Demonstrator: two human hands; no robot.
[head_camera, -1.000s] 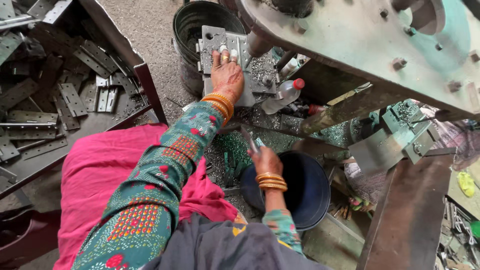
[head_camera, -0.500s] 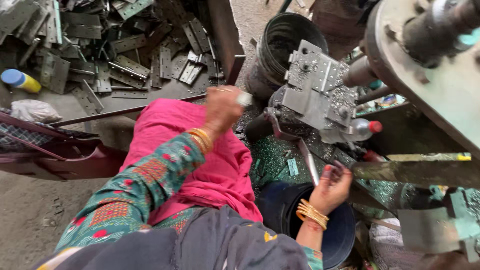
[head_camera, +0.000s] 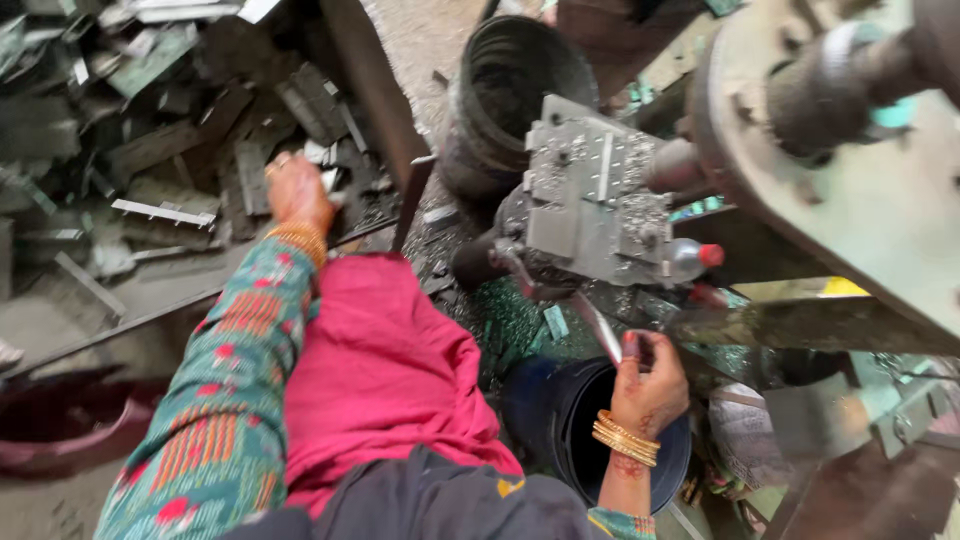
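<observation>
My left hand reaches out to the left into a pile of flat metal pieces in a low tray, its fingers down among them; whether it grips one is blurred. My right hand is curled around a thin metal lever that juts from under the grey press die. Gold bangles ring both wrists. A patterned green sleeve covers my left arm, and a pink cloth lies over my lap.
A dark bucket sits under my right hand, and a black bin stands behind the die. A small bottle with a red cap lies by the die. The big machine wheel fills the upper right. A dark red tub sits lower left.
My left hand left the die, carried a small piece across and has now dropped into the metal pile at left. The right hand rose to the lever. The view swung left.
</observation>
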